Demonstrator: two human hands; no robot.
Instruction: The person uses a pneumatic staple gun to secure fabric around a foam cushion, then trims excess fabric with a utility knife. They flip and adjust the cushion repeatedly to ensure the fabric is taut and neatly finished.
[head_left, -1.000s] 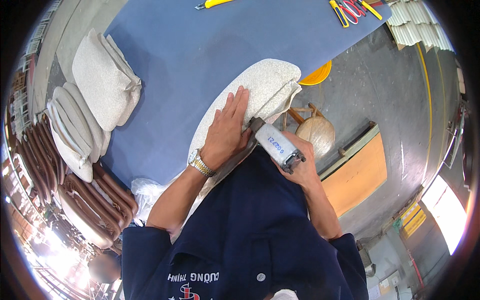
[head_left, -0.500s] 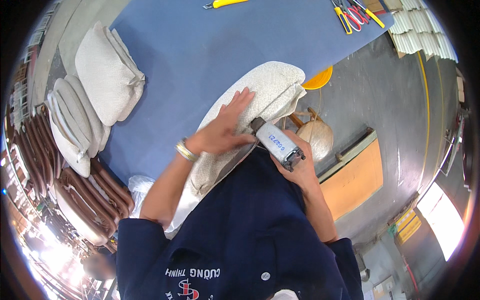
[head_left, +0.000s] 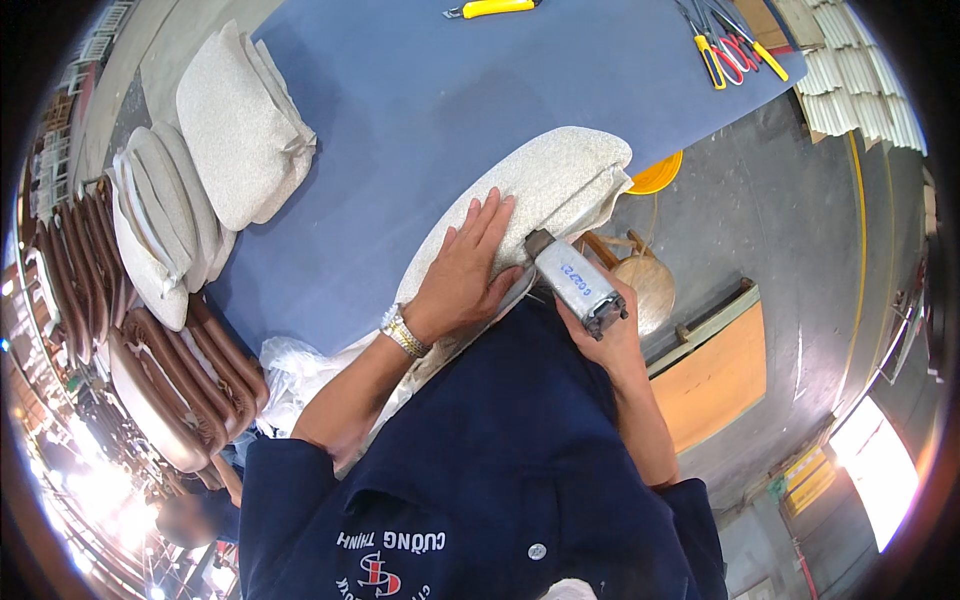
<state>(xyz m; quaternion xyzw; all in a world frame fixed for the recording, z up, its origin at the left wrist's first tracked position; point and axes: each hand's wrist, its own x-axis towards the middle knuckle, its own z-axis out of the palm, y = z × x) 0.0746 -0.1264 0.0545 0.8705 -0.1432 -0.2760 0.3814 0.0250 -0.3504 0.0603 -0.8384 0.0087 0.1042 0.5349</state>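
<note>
The left hand [head_left: 465,275] lies flat, fingers spread, on the cushion [head_left: 530,200] at the desk [head_left: 420,100] edge. The right hand [head_left: 605,340] grips a stapler [head_left: 575,283], fingers wrapped round it. The left fingertips sit near its nose; a slip could staple them.

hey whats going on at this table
A person in a dark blue shirt stands at the edge of a blue table. Their left hand lies flat on a beige fabric-covered cushion that hangs partly over the table edge. Their right hand holds a grey power tool, likely a staple gun, with its nose at the cushion's side. More beige cushions are stacked at the far left, brown ones beside the table. A yellow knife and scissors lie at the table's far end.
</note>
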